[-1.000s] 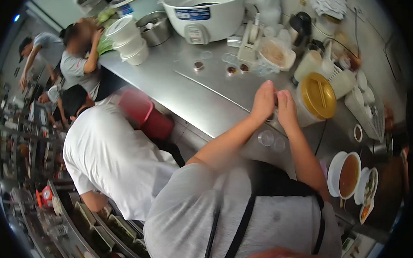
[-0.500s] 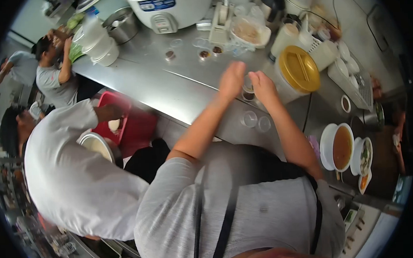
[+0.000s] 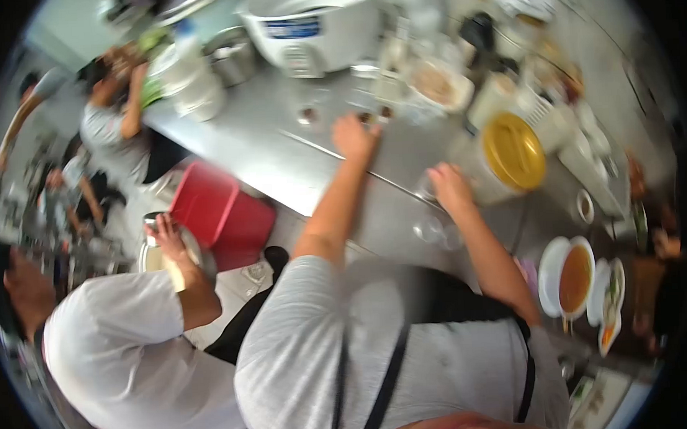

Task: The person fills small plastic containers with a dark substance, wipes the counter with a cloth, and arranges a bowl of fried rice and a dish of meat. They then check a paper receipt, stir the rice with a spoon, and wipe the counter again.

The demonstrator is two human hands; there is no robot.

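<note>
My left hand (image 3: pixel 355 139) reaches across the steel counter (image 3: pixel 259 118), over small clear cups with dark contents. One dark-filled cup (image 3: pixel 385 113) shows just beyond its fingers, which are blurred by motion. Another small cup (image 3: pixel 307 116) sits farther left. My right hand (image 3: pixel 451 187) is low over the counter, its bent fingers closed at the rim of a clear plastic cup (image 3: pixel 426 186). Two clear round pieces, a larger one (image 3: pixel 428 228) and a smaller one (image 3: pixel 452 237), lie nearer my body.
A yellow-lidded tub (image 3: pixel 514 152) stands right of my right hand. Behind are a large white cooker (image 3: pixel 312 33) and a bag-lined bowl (image 3: pixel 439 84). Soup in a white bowl (image 3: pixel 575 279) is at the right. Beside me a co-worker (image 3: pixel 134 339) bends near a red bin (image 3: pixel 213 209).
My hands were close together over a small cup; my left hand has moved left to the dark-filled cups, my right hand lower toward me. The co-worker's arm has moved away from the red bin.
</note>
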